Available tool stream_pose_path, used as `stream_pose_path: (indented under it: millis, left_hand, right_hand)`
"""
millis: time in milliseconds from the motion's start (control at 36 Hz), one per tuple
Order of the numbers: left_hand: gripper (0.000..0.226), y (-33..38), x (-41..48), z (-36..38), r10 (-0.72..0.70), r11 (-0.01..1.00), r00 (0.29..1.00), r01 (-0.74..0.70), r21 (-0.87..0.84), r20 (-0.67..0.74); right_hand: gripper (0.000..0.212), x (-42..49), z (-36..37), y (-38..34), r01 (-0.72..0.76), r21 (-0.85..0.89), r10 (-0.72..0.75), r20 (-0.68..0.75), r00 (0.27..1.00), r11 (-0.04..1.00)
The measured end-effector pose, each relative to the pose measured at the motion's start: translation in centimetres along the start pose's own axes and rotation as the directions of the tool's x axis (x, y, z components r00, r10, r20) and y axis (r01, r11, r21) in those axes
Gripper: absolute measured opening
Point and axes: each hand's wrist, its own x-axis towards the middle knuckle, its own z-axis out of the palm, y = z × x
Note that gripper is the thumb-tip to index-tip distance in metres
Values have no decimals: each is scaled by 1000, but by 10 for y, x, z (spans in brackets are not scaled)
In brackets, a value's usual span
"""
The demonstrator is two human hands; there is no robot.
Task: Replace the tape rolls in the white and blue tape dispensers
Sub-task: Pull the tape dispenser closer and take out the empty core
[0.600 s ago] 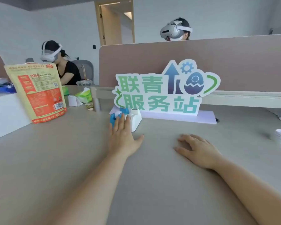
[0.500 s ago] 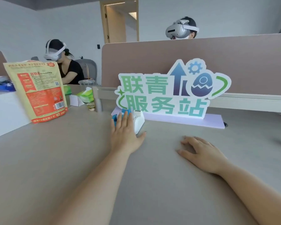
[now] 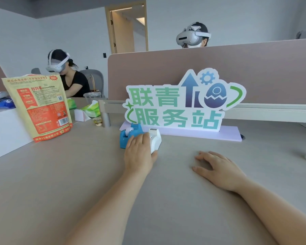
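1. Our left hand [image 3: 139, 152] reaches across the pale grey table [image 3: 60, 174], fingers laid nearly straight over the small blue plastic tape dispenser [image 3: 129, 137] and the small white plastic tape dispenser [image 3: 155, 140], gripping neither.
2. We see both dispensers side by side, just before the green-lettered cardboard sign [image 3: 175, 106].
3. Our right hand [image 3: 219, 167] rests palm down, fingers loosely spread, holding nothing.
4. A yellow-and-red printed pouch [image 3: 41, 106] stands well left.

A: What does the wearer's own body show?
B: Two bare forearms [image 3: 113, 200], a bare left hand [image 3: 138, 154] and right hand [image 3: 219, 170]; nails seemingly short, though soft focus leaves doubt.
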Motion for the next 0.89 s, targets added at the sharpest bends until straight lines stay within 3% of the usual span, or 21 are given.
stream_pose_path:
  millis: [139, 278, 361, 472, 583, 750, 889]
  left_hand:
    - [48, 21, -33, -24, 82, 986, 994, -70, -149, 76]
    - [54, 47, -74, -52, 228, 922, 962, -166, -349, 147]
    - [55, 64, -94, -67, 314, 874, 930, -204, -441, 193]
    - [59, 87, -118, -82, 432, 818, 870, -268, -509, 236]
    - [63, 104, -127, -88, 527, 771, 803, -315, -554, 277]
    - [64, 114, -117, -82, 562, 774, 780, -379, -507, 275]
    - [64, 114, -114, -77, 489, 801, 822, -291, -523, 292]
  right_hand:
    - [58, -8, -4, -2, -41, 63, 42, -14, 999, 997]
    - [68, -37, -12, -5, -92, 332, 102, -14, 995, 939]
    - [76, -66, -22, -3, -60, 429, 55, 25, 998, 901]
    - [70, -112, -35, 4, -19, 510, -22, 75, 997, 860]
    - [67, -148, -43, 21, -45, 527, 35, 30, 999, 848]
    - [56, -164, -47, 30, -75, 524, 121, -54, 991, 848]
    - [56, -152, -42, 31, -64, 523, 137, -103, 985, 850]
